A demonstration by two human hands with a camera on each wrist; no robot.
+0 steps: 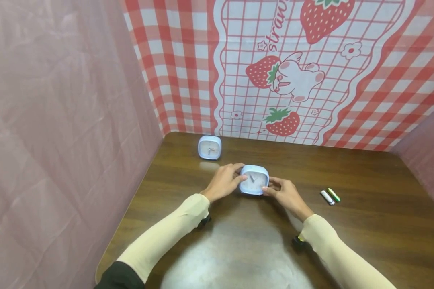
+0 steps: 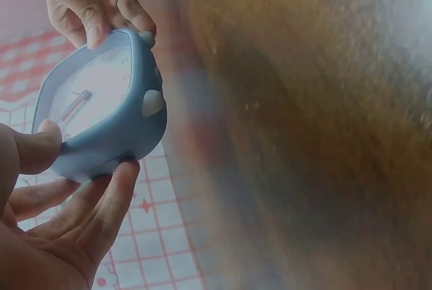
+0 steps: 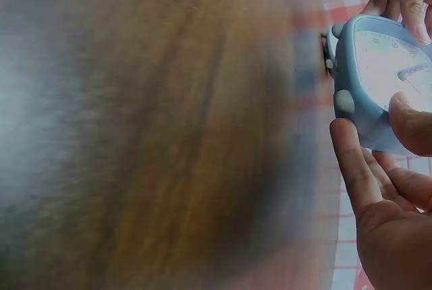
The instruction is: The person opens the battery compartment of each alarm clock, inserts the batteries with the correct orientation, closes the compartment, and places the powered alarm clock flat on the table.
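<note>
Between both hands is a light blue alarm clock point(image 1: 254, 185) with a white dial, its face turned up toward the head camera. My left hand point(image 1: 223, 181) grips its left side, the thumb on the front rim and the fingers behind. On the opposite side my right hand point(image 1: 285, 195) holds it the same way, thumb at the lower right corner. In the left wrist view the clock point(image 2: 145, 125) shows small pale feet along its underside. The right wrist view shows fingers point(image 3: 354, 165) spread along the clock's side and back.
A second light blue clock point(image 1: 209, 147) stands upright at the back left of the brown wooden table point(image 1: 369, 172). To the right lie two batteries, one white point(image 1: 327, 197) and one green point(image 1: 333, 195). A red-and-white strawberry cloth point(image 1: 188, 80) hangs behind, and a pink curtain point(image 1: 65, 140) at the left.
</note>
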